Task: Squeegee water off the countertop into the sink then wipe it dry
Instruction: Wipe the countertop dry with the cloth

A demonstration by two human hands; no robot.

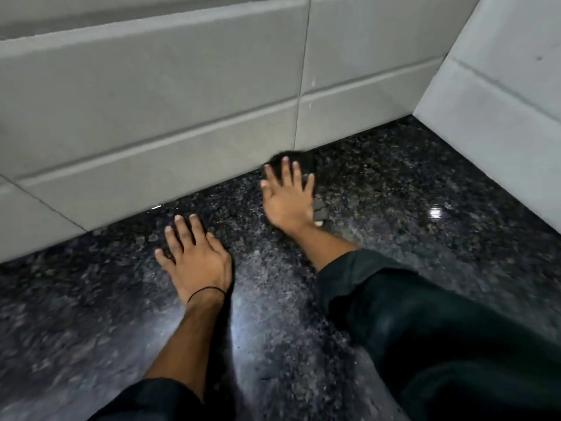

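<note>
Head view shows the right hand [288, 199] spread flat, fingers splayed, pressed onto a dark cloth [306, 165] at about 12 o'clock on the dark speckled surface [409, 253], close to the tiled wall [151, 117]. The left hand [194, 256] is laid flat and open at about 10 o'clock, with nothing held. The cloth is judged soft, light and limp, likely to bunch on slick, glossy stone; it is best controlled under a flat palm or gathered by a pinched edge. No sink or squeegee is seen.
</note>
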